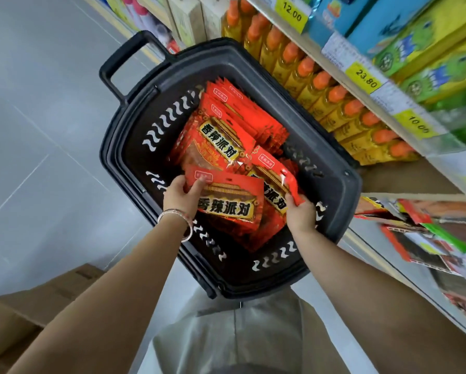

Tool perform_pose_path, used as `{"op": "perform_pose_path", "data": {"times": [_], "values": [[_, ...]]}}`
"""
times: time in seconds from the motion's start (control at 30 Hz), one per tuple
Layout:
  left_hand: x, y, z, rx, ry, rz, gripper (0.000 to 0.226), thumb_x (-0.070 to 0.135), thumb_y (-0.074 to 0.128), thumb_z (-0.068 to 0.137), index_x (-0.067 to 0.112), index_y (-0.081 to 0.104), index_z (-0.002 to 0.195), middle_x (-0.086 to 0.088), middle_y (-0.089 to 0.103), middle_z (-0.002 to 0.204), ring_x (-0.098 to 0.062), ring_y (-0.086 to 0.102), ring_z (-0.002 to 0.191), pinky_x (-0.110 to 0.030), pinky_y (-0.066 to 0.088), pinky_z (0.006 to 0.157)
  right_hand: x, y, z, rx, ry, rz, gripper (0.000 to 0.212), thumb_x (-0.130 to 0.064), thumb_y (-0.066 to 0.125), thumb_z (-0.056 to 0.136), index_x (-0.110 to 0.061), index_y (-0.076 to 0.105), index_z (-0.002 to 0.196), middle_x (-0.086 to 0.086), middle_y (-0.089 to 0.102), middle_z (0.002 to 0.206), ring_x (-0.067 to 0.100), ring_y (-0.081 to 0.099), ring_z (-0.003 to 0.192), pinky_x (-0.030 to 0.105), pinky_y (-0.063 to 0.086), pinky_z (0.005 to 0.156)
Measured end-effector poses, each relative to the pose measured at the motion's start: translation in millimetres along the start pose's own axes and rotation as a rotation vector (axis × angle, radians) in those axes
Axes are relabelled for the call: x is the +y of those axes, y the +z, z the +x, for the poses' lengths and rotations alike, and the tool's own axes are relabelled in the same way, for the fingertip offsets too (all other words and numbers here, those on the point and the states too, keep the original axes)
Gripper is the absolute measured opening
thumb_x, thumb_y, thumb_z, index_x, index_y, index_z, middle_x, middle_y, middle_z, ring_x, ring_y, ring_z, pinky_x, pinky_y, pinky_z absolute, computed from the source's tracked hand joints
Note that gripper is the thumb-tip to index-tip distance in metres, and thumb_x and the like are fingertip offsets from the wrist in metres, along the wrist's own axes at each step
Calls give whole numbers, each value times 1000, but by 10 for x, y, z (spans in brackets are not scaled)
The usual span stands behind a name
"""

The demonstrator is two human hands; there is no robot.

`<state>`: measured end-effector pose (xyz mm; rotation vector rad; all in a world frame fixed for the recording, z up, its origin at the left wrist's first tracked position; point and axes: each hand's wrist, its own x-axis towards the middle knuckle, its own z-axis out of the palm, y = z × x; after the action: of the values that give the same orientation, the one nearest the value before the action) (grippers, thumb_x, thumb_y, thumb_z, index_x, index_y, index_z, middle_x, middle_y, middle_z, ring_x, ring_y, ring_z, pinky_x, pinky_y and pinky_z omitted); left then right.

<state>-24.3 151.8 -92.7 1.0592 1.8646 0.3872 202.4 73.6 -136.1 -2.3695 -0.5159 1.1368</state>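
Observation:
A black shopping basket [342, 201] stands on the floor below me, filled with several red snack packets [221, 136] printed with yellow and black characters. My left hand [179, 197], with bracelets on the wrist, grips the top left corner of the nearest red packet [232, 201], thumb on its front. My right hand [300, 211] pinches the red top edge of a second packet [273, 182] lying beside the first, inside the basket.
The basket's pull handle [118, 60] sticks out at the upper left. Store shelves run along the right: yellow bottles with orange caps [315, 85], boxed goods [429, 49] with yellow price tags, and mixed packets [429, 238] lower down. Cardboard boxes [37, 306] sit at the lower left.

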Motion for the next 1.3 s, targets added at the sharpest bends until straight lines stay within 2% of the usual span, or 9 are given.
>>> {"op": "perform_pose_path", "data": {"times": [0.2,0.3,0.43,0.6,0.73,0.8,0.97,1.1,1.3], "values": [[85,-166,-377,-91,46,-77,21,43,67,82,24,61,74,5,65,71,-14,58,65,-25,46,59,-100,-306,-617,154,-115,-2,29,-30,52,96,-7,67,103,3,60,81,21,55,78,26,34,67],[172,-272,-613,-94,98,-83,34,45,66,82,12,63,79,-3,62,73,-18,54,66,-32,46,63,-148,-551,-944,242,-193,191,18,-31,59,93,-17,67,85,-4,58,67,17,56,67,28,40,64],[465,-368,-938,-104,219,-85,57,49,65,82,-8,59,84,-11,55,73,-20,50,69,-43,48,71,-143,-962,-1339,356,-306,391,40,-30,60,92,-23,44,56,-11,39,40,3,39,40,15,28,41],[1025,-331,-1579,-161,432,-189,49,46,66,81,-1,58,73,0,57,63,-11,52,59,-34,48,62,8,-1706,-1736,476,-496,620,18,-22,59,94,-7,66,87,-3,56,68,-5,48,54,16,41,58],[1415,-85,-2270,-230,648,-218,40,34,66,85,23,47,52,16,49,40,4,42,37,-10,33,41,393,-2401,-2000,585,-572,681,13,-23,59,93,-31,68,88,-20,70,80,-3,64,80,17,50,73],[1536,96,-2649,-264,732,-263,35,30,67,85,22,53,54,14,54,45,5,47,42,-11,38,44,635,-2761,-2146,647,-586,670,11,-30,61,92,-32,68,84,-15,70,83,7,66,85,26,51,79],[1725,526,-3474,-276,885,-347,24,32,67,85,24,60,63,14,57,60,9,49,51,-11,41,52,1179,-3718,-2601,872,-690,590,19,-26,60,93,-29,63,74,-22,61,72,-22,52,67,-1,37,65],[1993,888,-4076,-345,978,-375,14,34,65,86,27,66,74,14,64,71,1,58,70,-19,47,68,1564,-4573,-2876,977,-714,603,14,-30,58,94,-25,63,81,-1,65,82,3,56,79,25,44,79],[2581,1352,-4950,-435,1112,-429,20,40,67,83,30,68,66,17,66,66,6,59,63,-15,50,64,1688,-5726,-3171,1150,-795,665,20,-40,57,90,-23,65,83,-11,66,79,-9,55,70,16,45,68]]}}
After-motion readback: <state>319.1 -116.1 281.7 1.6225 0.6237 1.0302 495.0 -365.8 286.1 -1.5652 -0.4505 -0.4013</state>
